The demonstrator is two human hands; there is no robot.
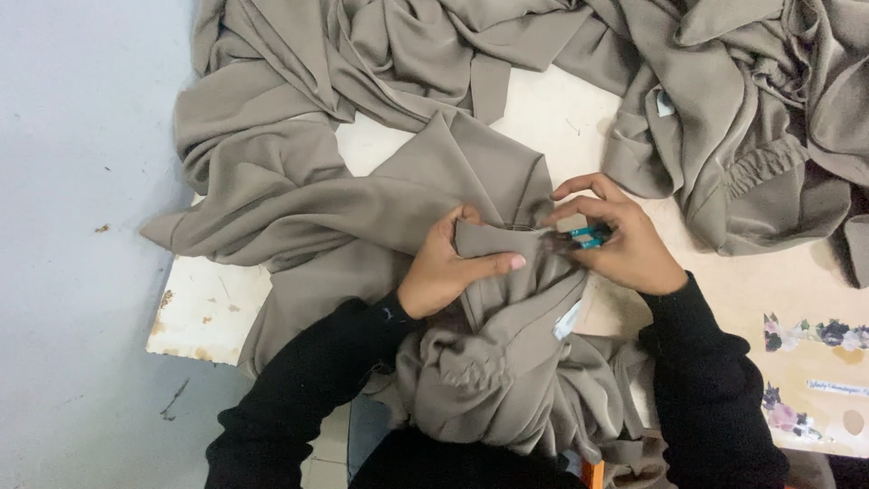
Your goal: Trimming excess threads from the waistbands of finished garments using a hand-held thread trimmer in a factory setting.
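From the head camera, looking straight down, the left hand (450, 267) has its grip clenched on a fold of taupe garment (507, 308), thumb laid across the top of the cloth and the other fingers curled under it. The garment lies bunched on the near part of the desk (210, 312) and spills over its near edge toward the person's lap, with a gathered, elasticated section showing low in the bundle. The right hand (615, 240) sits just beside the left, touching the same fold, its grip closed around a small blue thread snipper (587, 237) whose tip points at the seam between the two hands; the blades are too small to tell whether they are parted or together. Both arms wear black sleeves (299, 389). A small white label (568, 319) pokes out of the cloth below the right hand. More of the same taupe fabric (389, 54) lies heaped across the far side of the desk, and another pile (769, 136) with a gathered cuff lies at the far right, well apart from the hands. The desk is pale and chipped at its left corner, with flower stickers (797, 337) near its right edge. A grey floor (81, 226) shows to the left.
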